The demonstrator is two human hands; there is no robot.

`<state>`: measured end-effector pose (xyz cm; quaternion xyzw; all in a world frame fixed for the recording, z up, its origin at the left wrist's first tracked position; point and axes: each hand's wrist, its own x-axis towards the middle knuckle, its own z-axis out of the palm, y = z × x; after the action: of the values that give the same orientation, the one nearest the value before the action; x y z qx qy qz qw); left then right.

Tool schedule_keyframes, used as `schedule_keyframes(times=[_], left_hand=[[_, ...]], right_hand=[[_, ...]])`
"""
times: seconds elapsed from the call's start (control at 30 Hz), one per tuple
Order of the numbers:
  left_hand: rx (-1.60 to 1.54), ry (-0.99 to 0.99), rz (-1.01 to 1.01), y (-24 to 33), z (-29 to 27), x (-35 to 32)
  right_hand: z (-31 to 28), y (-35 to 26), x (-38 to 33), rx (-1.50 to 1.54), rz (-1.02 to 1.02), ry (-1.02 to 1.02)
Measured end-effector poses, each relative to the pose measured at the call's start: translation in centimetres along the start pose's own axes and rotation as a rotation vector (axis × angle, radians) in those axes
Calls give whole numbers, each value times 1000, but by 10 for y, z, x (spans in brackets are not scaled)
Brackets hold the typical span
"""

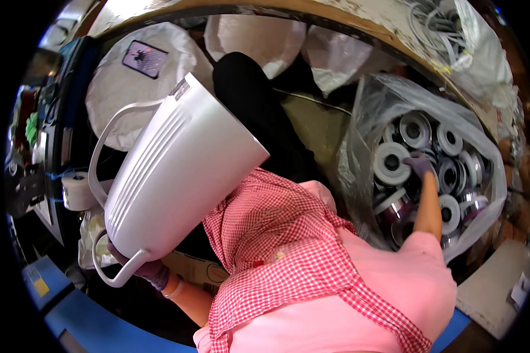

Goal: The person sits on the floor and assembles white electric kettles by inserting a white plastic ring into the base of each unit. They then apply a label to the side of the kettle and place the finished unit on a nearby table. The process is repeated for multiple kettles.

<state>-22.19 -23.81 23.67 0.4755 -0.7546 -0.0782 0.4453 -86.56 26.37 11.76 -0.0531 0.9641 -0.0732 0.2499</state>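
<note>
A large pale lilac plastic jug-shaped housing (176, 167) is tilted in front of my body on the left. It has ribbed grooves and two looped handles, and its wide end points up and right. My left hand (150, 269), in a purple glove, is closed at its lower end by the lower handle, with some fingers hidden behind it. On the right, my right hand (419, 163), also gloved, reaches into a clear plastic bag (365, 117) of several round parts. Its fingers grip the edge of a pale ring-topped round part (388, 175).
A phone (145, 59) lies on a white covered round container (109, 82) at the far left. White bags (256, 38) stand below the curved wooden bench edge (330, 12). A bag of grey tubing (436, 29) sits far right. A white roll (76, 191) is at the left.
</note>
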Motion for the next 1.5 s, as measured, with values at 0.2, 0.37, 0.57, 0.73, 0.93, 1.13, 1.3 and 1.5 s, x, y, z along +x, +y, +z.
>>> schedule_keyframes(times=[0.2, 0.37, 0.57, 0.73, 0.93, 1.13, 1.3, 1.5], left_hand=[[163, 53, 81, -11, -26, -2], [-25, 120, -189, -13, -42, -15], [-270, 166, -408, -39, -89, -51], [-287, -21, -562, -53, -77, -56], [-921, -27, -791, -16, -20, -27], [-1145, -90, -1067, -9, -15, 2], [-1040, -340, -911, -7, -18, 7], [-1092, -435, -887, -1, -9, 2]], right_hand=[[-67, -180, -74, 465, -471, -257], [22, -329, -175, 280, -1150, -693], [56, -328, -212, 259, -1523, -578], [34, -352, -215, 623, -838, -714], [6, -412, -207, 959, -1285, -324], [8, -439, -209, 791, -1863, 191], [40, -387, -173, 957, -1565, -203], [-3, -319, -143, 854, -1129, -647]])
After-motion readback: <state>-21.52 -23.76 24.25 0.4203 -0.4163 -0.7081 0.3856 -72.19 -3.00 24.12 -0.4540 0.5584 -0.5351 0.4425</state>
